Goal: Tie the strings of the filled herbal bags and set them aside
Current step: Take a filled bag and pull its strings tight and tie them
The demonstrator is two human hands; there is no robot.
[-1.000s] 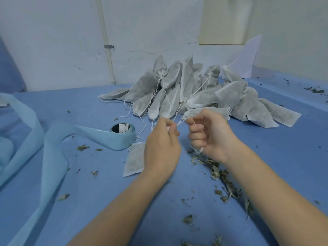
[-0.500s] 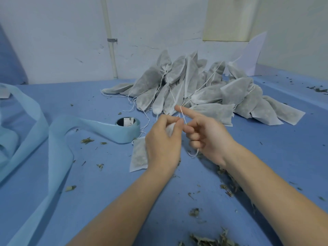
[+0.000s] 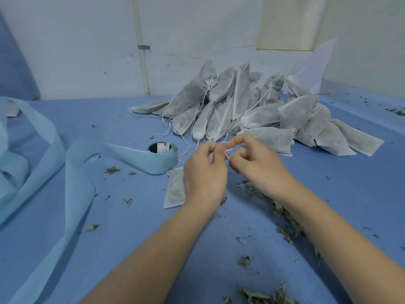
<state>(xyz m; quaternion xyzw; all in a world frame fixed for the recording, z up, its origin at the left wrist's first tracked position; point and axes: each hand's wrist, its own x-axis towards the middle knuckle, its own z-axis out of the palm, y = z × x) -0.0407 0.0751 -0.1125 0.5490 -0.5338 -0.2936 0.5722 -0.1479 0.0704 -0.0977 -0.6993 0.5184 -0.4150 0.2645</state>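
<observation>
1. White non-woven fabric is forming the herbal bag (image 3: 175,189), which is lying flat on the blue table cover (image 3: 131,238), partly hidden under the left hand (image 3: 205,172).
2. Left hand is curling its fingers and pinching the white string (image 3: 226,152) at its fingertips, just above the bag's upper end.
3. Right hand (image 3: 256,165) is sitting just right of the left hand, fingertips nearly touching it; its thumb and forefinger are pinching the same string while the other fingers are curling inward.
4. String is showing only as a short white piece between the two hands; whether a knot is forming there cannot be told.
5. Beyond the bag, toward the wall, a pile of filled bags (image 3: 252,110) is lying heaped, drawstrings trailing out toward the hands.
6. Left of the bag, a roll of light blue fabric strip (image 3: 162,159) is standing on its edge, its loose band running away to the left in wide loops.
7. Inside the roll's core a small label is showing, but its writing is too small to read.
8. Right of the bag and nearer the camera, dried herb scraps (image 3: 282,213) are lying scattered across the cover, under and beside the right forearm.
9. Behind the pile, a white pipe (image 3: 142,62) is running up the wall.
</observation>
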